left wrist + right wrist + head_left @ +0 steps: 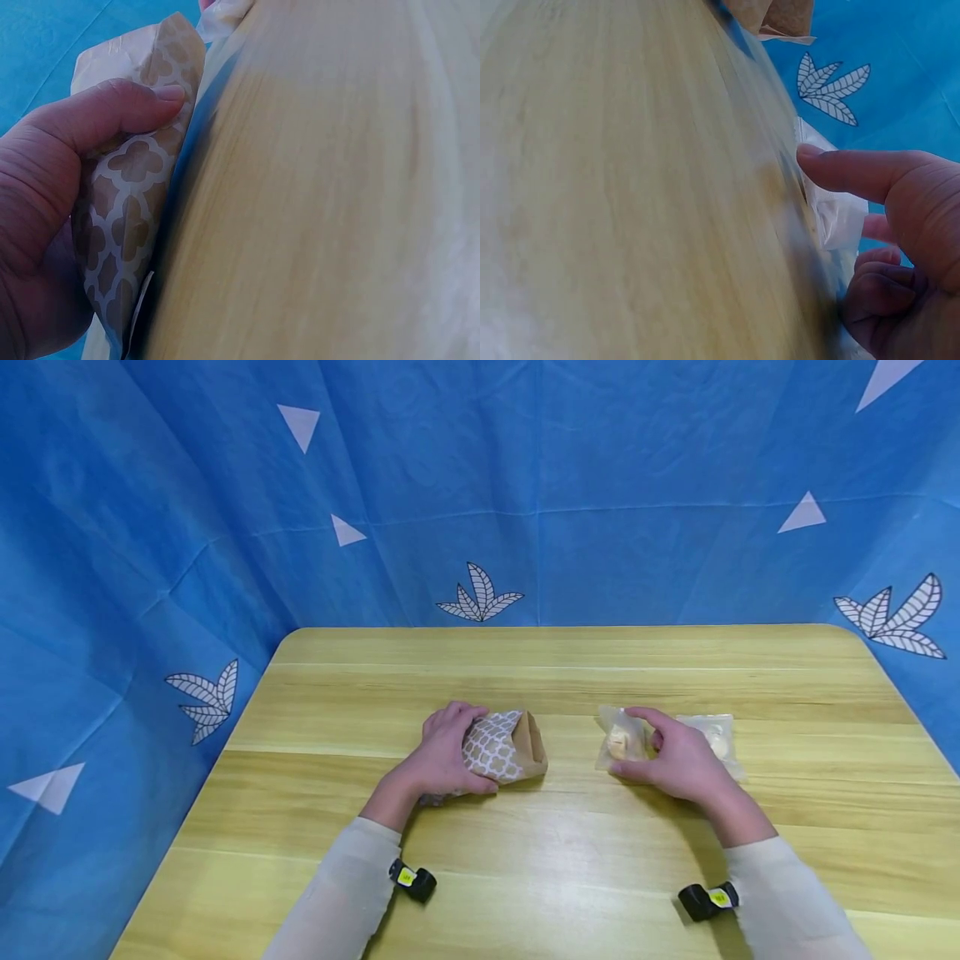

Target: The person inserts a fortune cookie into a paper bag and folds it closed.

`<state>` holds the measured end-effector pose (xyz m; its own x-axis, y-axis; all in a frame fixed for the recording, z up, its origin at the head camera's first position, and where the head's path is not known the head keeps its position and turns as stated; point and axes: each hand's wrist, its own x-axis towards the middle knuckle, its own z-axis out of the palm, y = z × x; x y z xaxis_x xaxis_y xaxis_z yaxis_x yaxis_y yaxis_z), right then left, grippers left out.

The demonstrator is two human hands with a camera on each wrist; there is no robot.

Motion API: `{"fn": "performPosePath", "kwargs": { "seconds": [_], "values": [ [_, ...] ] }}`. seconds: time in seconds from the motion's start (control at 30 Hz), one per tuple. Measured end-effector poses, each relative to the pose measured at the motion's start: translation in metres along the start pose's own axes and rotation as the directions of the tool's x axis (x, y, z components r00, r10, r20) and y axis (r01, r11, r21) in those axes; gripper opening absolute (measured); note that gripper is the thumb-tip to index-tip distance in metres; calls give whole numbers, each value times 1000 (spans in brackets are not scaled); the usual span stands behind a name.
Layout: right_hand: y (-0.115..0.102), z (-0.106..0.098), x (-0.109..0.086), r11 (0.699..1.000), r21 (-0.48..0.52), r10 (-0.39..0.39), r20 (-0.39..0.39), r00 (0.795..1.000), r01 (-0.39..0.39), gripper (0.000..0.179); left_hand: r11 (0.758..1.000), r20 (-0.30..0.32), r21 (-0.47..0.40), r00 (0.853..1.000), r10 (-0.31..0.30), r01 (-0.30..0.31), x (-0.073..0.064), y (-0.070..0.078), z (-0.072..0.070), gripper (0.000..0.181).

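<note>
The left hand [450,752] is holding a paper bag [497,747], with the thumb lying on the near side and the other fingers reaching over the far side, so this grip is rather wide and filled by the bag. The bag is lying on its side on the wooden table [540,868], inside the left grip, and it is showing a white lattice pattern on brown. Its plain brown mouth is standing partly open beyond the thumb, and it is facing toward the right hand [678,758].

The right hand is holding a first packet [618,739], clear and with a pale yellowish piece inside, between the thumb at its near edge and the index finger at its far edge. This grip is spanning the packet quite widely, while other fingers are curling toward the palm. A second packet [720,739], also clear, is lying just to the right of this grip, partly hidden by the hand. Behind each grip, a black device [423,885] is sitting at a pale sleeve [337,893]. Farther away than both grips, a blue cloth [420,460] is hanging.
</note>
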<state>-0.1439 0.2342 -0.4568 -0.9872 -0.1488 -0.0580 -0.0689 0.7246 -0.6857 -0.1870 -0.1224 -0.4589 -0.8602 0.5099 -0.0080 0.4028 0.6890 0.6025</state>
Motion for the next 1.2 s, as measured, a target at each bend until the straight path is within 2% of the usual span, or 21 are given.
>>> {"fn": "performPosePath", "kwargs": {
  "seconds": [0.3,0.57,0.73,0.93,1.2],
  "values": [
    [-4,2,3,999,-39,10,-3,1000,-10,86,1000,0,1,1000,-7,7,0,1,-1,108],
    [-1,-2,4,1000,-10,-18,33,999,18,101,1000,-6,5,1000,-10,10,0,1,-2,109],
    [1,-5,5,1000,-9,-29,67,997,30,102,1000,-5,18,1000,0,0,1,2,-2,108],
    [0,-5,8,1000,-13,-15,67,998,16,99,1000,-4,17,1000,0,1,2,3,-2,108],
    [-1,-5,9,1000,-12,16,66,998,-15,112,1000,-4,13,1000,1,-1,1,3,0,109]
  ]
}}
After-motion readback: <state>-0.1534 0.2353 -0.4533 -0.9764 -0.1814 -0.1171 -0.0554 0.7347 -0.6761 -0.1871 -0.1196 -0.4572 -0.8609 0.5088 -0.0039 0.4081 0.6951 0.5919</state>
